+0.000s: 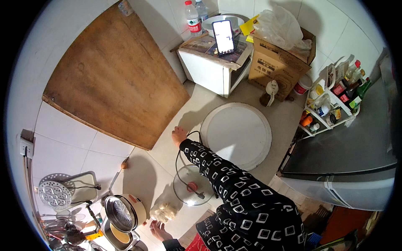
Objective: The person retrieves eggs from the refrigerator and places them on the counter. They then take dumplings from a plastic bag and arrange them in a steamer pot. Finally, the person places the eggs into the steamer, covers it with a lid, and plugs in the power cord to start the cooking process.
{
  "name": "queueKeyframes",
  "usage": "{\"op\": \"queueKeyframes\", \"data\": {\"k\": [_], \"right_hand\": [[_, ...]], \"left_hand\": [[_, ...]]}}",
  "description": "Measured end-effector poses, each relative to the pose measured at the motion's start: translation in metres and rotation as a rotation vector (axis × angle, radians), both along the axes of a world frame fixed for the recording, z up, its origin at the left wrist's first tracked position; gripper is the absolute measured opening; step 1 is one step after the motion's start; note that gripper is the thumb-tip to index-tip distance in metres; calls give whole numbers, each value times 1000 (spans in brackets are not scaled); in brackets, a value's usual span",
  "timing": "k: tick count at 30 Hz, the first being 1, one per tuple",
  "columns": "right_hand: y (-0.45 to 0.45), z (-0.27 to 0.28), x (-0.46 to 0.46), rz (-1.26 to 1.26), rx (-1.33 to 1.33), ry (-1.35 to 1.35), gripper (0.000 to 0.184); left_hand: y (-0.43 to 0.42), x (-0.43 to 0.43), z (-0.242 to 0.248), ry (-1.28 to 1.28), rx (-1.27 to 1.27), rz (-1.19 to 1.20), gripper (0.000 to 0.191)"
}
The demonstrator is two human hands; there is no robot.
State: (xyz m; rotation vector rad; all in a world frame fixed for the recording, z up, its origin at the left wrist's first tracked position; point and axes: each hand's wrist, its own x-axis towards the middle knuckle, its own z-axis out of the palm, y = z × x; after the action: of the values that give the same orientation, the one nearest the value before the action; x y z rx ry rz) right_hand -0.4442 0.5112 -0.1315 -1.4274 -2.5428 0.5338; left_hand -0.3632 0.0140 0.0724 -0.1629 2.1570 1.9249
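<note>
My right hand (179,135) reaches across the pale tiled counter with its fingers curled down. A black power cord (176,164) passes by its wrist; whether the fingers hold anything is hidden. The cord's plug (200,195) lies over a glass pot lid (182,180) with a red knob (192,187). Beside my sleeve is a large round white board (237,135), flat on the counter. Low in view, my left hand (159,231) has loosely bent fingers and nothing visible in them. Just above it sits a clump of pale food (164,212), seemingly in a clear bag.
A large wooden board (116,81) leans on the left wall. A lit phone (223,37) stands on a white cabinet (204,69) beside a cardboard box (276,69). At right, a bottle rack (333,97) tops the refrigerator (342,147). Steamer pots (125,210) stand lower left.
</note>
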Motion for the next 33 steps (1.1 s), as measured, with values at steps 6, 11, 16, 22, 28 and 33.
{"op": "queueKeyframes", "data": {"k": [6, 11, 16, 22, 28, 33], "right_hand": [[-138, 90, -14, 493, 1, 255, 18], [-127, 59, 1, 451, 224, 309, 16], [-131, 63, 5, 400, 289, 366, 18], [-138, 93, 14, 395, 182, 208, 35], [-136, 104, 22, 417, 142, 226, 49], [-156, 137, 36, 600, -68, 697, 36]], "left_hand": [[-45, 14, -6, 27, 26, 133, 16], [-11, 6, 3, -33, 49, 56, 16], [-25, 6, 0, -14, 48, 45, 18], [-20, 17, 5, 26, 43, 60, 19], [-10, 12, 5, 29, 60, 48, 17], [12, 3, 6, 43, 68, -13, 15]]}}
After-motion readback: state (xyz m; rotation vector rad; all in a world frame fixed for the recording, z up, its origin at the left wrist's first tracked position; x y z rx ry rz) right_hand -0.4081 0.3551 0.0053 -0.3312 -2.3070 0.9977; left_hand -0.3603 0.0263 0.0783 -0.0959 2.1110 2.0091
